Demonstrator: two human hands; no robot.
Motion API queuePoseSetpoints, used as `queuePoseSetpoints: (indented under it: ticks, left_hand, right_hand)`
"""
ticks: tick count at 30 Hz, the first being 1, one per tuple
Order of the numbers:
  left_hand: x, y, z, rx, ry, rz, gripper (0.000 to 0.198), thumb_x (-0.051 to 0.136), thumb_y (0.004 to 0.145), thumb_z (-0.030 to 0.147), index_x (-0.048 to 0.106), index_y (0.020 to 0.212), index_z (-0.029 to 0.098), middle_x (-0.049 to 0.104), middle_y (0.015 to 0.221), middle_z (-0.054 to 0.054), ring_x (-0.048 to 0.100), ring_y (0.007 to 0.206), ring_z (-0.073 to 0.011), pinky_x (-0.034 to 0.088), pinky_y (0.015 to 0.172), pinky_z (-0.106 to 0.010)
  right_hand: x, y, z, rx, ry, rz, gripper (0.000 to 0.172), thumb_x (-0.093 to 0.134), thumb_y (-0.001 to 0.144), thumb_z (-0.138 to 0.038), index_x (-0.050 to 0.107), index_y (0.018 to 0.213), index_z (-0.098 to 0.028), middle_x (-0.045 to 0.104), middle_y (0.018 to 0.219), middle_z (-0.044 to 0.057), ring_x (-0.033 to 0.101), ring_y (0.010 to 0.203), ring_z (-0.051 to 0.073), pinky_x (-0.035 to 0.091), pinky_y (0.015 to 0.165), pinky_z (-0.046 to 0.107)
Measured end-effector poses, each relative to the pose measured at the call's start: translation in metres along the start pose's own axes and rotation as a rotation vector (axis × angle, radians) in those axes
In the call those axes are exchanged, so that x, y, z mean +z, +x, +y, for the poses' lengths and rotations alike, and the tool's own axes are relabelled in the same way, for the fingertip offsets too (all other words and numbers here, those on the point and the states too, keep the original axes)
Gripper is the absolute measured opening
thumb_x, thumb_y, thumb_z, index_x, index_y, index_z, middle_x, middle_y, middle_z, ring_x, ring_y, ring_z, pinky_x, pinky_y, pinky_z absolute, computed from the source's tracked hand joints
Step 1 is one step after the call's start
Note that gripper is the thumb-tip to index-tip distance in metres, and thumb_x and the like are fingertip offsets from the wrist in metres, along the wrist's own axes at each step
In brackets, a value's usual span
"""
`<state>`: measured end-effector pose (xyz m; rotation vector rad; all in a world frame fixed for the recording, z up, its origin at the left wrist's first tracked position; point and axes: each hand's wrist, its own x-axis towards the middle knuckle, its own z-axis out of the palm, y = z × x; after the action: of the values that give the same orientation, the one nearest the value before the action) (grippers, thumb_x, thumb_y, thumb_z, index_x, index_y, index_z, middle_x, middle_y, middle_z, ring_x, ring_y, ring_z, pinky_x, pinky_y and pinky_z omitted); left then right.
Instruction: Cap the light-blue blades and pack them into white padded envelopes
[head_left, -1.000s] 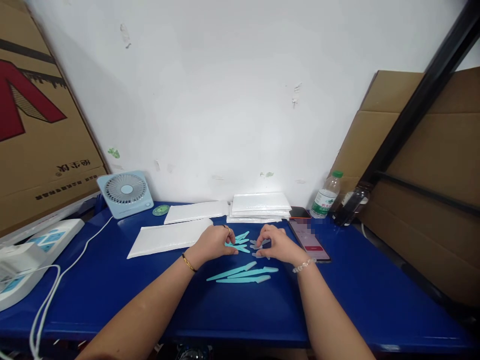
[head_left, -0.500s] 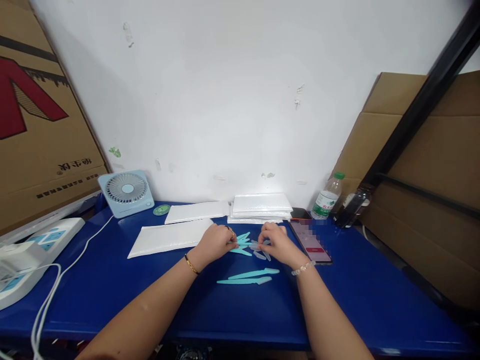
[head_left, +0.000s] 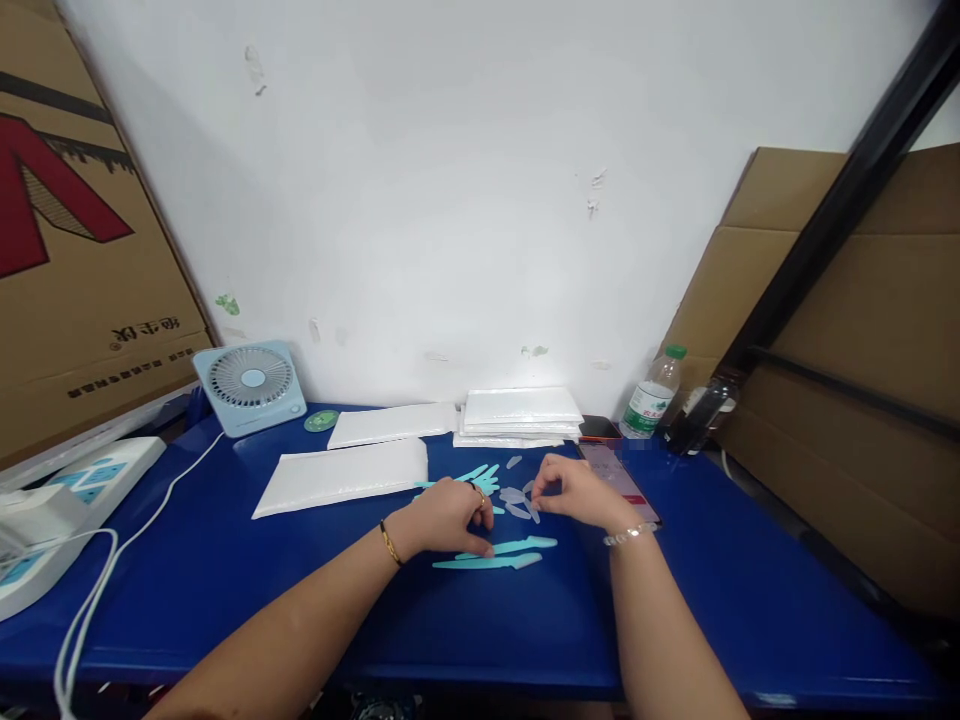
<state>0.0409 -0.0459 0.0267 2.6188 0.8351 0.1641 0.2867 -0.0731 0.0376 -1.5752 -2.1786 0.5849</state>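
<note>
My left hand (head_left: 454, 515) is over two teal eyebrow razors with clear caps, its thumb touching or just above the farther capped razor (head_left: 517, 546). Its thumb and forefinger are apart, with nothing seen held. The nearer capped razor (head_left: 480, 564) lies alongside. Behind this hand is a loose pile of teal razors (head_left: 484, 480), partly hidden by it. My right hand (head_left: 566, 490) has thumb and forefinger pinched at the edge of several scattered clear blade caps (head_left: 513, 495); it appears to grip one, mostly covered by the fingertips. One cap (head_left: 514, 462) lies farther back.
White padded mailers (head_left: 345, 475) lie behind and left, with a mailer stack (head_left: 517, 410) by the wall. A phone (head_left: 630, 485) is right of my right hand. A water bottle (head_left: 650, 395), dark bottle (head_left: 701, 415), blue fan (head_left: 253, 385) and power strip (head_left: 97, 500) stand on the blue table (head_left: 300, 570).
My hands have moved apart. The left came from the razor pile toward me, over the two capped razors; the right shifted slightly right, uncovering more clear caps.
</note>
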Motion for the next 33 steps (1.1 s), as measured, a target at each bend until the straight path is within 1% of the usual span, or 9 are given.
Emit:
queuePoseSetpoints:
  ticks: [2, 4, 8, 11, 15, 23, 26, 29, 33]
  left_hand:
    - [0.005, 0.001, 0.003, -0.018, 0.025, -0.017, 0.020, 0.067, 0.072, 0.040, 0.068, 0.079, 0.022, 0.067, 0.073, 0.002, 0.059, 0.065, -0.0127, 0.035, 0.059, -0.023]
    - [0.008, 0.003, 0.003, -0.044, 0.043, -0.012, 0.013, 0.064, 0.075, 0.033, 0.067, 0.074, 0.021, 0.067, 0.069, 0.003, 0.057, 0.060, -0.0117, 0.034, 0.058, -0.023]
    - [0.006, 0.004, -0.001, -0.094, 0.086, 0.062, 0.011, 0.061, 0.077, 0.030, 0.067, 0.074, 0.021, 0.068, 0.070, 0.002, 0.057, 0.062, -0.0131, 0.033, 0.057, -0.024]
    - [-0.001, 0.004, -0.004, -0.135, 0.096, 0.142, 0.013, 0.058, 0.079, 0.030, 0.067, 0.076, 0.021, 0.068, 0.074, 0.001, 0.058, 0.065, -0.0136, 0.032, 0.058, -0.024]
    - [-0.010, 0.004, -0.009, -0.148, 0.098, 0.218, 0.016, 0.055, 0.082, 0.031, 0.066, 0.075, 0.021, 0.069, 0.077, 0.002, 0.058, 0.066, -0.0132, 0.032, 0.059, -0.024]
    - [-0.019, 0.001, -0.030, -0.284, 0.234, 0.263, 0.018, 0.054, 0.081, 0.028, 0.065, 0.069, 0.020, 0.068, 0.076, 0.000, 0.057, 0.063, -0.0143, 0.033, 0.062, -0.027]
    - [-0.019, -0.001, -0.034, -0.319, 0.215, 0.259, 0.015, 0.057, 0.079, 0.033, 0.066, 0.078, 0.021, 0.067, 0.078, -0.001, 0.059, 0.068, -0.0159, 0.035, 0.062, -0.026]
    - [-0.017, -0.004, -0.023, -0.244, 0.113, 0.245, 0.028, 0.062, 0.074, 0.045, 0.066, 0.089, 0.021, 0.066, 0.084, -0.001, 0.060, 0.074, -0.0165, 0.037, 0.063, -0.025]
    - [-0.005, -0.007, 0.003, -0.020, 0.006, 0.057, 0.038, 0.065, 0.070, 0.055, 0.066, 0.090, 0.023, 0.065, 0.085, 0.000, 0.059, 0.073, -0.0147, 0.038, 0.061, -0.023]
  right_hand:
    - [-0.002, -0.004, 0.001, 0.017, 0.009, -0.133, 0.013, 0.076, 0.059, -0.030, 0.072, 0.068, -0.022, 0.064, 0.080, 0.000, 0.057, 0.075, 0.018, 0.035, 0.079, 0.031]
    - [-0.001, -0.006, 0.003, 0.044, -0.026, -0.207, 0.017, 0.080, 0.052, -0.029, 0.071, 0.066, -0.023, 0.064, 0.077, -0.001, 0.057, 0.074, 0.018, 0.034, 0.080, 0.031]
    - [0.003, -0.005, 0.002, 0.040, -0.092, -0.204, 0.010, 0.077, 0.059, -0.028, 0.069, 0.060, -0.021, 0.063, 0.073, -0.002, 0.057, 0.072, 0.017, 0.030, 0.082, 0.033]
    - [0.004, -0.003, -0.002, -0.043, -0.100, -0.124, 0.006, 0.071, 0.068, -0.027, 0.069, 0.066, -0.022, 0.062, 0.078, -0.002, 0.056, 0.076, 0.016, 0.029, 0.081, 0.032]
    - [0.005, 0.002, -0.004, -0.107, -0.129, 0.011, 0.017, 0.065, 0.078, -0.032, 0.069, 0.064, -0.022, 0.062, 0.078, 0.000, 0.055, 0.085, 0.019, 0.027, 0.079, 0.033]
    - [0.013, 0.020, 0.018, -0.023, -0.156, 0.303, 0.020, 0.061, 0.082, -0.034, 0.072, 0.069, -0.025, 0.065, 0.077, 0.001, 0.056, 0.083, 0.019, 0.026, 0.079, 0.035]
    - [0.012, 0.023, 0.022, -0.006, -0.118, 0.360, 0.016, 0.063, 0.080, -0.037, 0.073, 0.078, -0.025, 0.065, 0.080, 0.001, 0.058, 0.079, 0.018, 0.028, 0.078, 0.034]
    - [0.009, 0.022, 0.021, -0.002, -0.094, 0.383, 0.015, 0.062, 0.080, -0.035, 0.073, 0.085, -0.026, 0.066, 0.081, 0.000, 0.059, 0.076, 0.017, 0.030, 0.080, 0.034]
    - [0.006, 0.018, 0.018, -0.005, -0.051, 0.368, 0.019, 0.059, 0.081, -0.036, 0.074, 0.078, -0.025, 0.067, 0.078, 0.002, 0.060, 0.075, 0.018, 0.035, 0.078, 0.033]
